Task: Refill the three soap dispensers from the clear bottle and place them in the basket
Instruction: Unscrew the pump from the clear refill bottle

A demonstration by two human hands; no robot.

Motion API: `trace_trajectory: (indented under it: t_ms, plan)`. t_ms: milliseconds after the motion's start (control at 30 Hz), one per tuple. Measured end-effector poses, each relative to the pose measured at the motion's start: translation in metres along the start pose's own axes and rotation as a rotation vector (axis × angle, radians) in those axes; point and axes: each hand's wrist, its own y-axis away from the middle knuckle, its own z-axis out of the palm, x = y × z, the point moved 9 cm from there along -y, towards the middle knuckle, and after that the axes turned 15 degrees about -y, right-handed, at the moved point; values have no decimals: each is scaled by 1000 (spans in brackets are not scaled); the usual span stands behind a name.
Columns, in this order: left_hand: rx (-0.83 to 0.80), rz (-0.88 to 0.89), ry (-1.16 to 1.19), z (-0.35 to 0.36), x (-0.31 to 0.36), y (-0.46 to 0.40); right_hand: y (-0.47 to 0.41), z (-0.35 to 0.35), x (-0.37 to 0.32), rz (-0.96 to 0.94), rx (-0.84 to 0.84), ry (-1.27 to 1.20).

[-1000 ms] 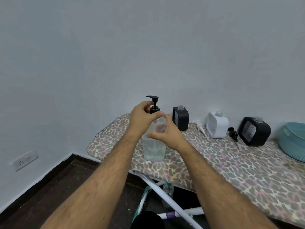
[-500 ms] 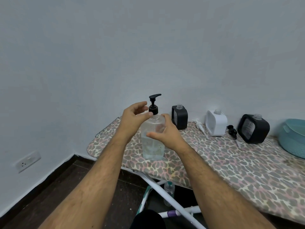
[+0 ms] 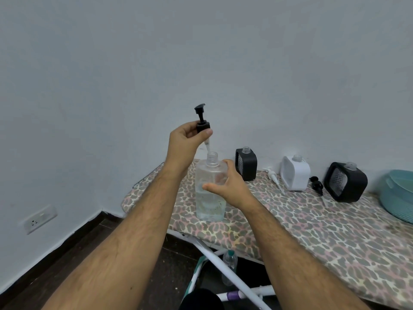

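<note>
Pinching the black pump head [image 3: 202, 121] by its collar, the left hand [image 3: 186, 145] is holding it raised above the clear bottle [image 3: 210, 191], fingers and thumb closed tight around it. The pump's pale dip tube [image 3: 207, 148] is angling down toward the bottle's open neck, its lower end just at the rim; whether it is touching is hard to tell. The right hand [image 3: 225, 186] is wrapping the bottle's shoulder, thumb out front and fingers curling round the far side, steadying it upright on the leopard-print ironing board [image 3: 312, 231]. Liquid is showing in the bottle's lower part.

Further along the board, by the wall, three dispensers are standing with their necks uncapped: a black dispenser [image 3: 246, 164] just beyond the right hand, a white dispenser [image 3: 295, 173] in the middle, and a second black dispenser [image 3: 346, 182] farther right, tilted a little. A white pump [image 3: 273, 179] is lying on the board between the first black one and the white one, and a black pump [image 3: 317, 184] is lying between the white one and the second black one. At the right edge, the teal basket [image 3: 399, 195] is sitting on the board, partly cut off.
</note>
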Motion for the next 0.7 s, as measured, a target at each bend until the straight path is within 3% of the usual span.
trace_trajectory:
  t_ms: [200,333,700]
  plan:
    - [-7,-29,68,-6,17,-9,0,0,-2,-5,-1,-12]
    - [9,59,10,-6,42,-12,2,0,-4,5,2,-9]
    - [50,90,86,-31,96,-21,6,0,-6,25,-14,6]
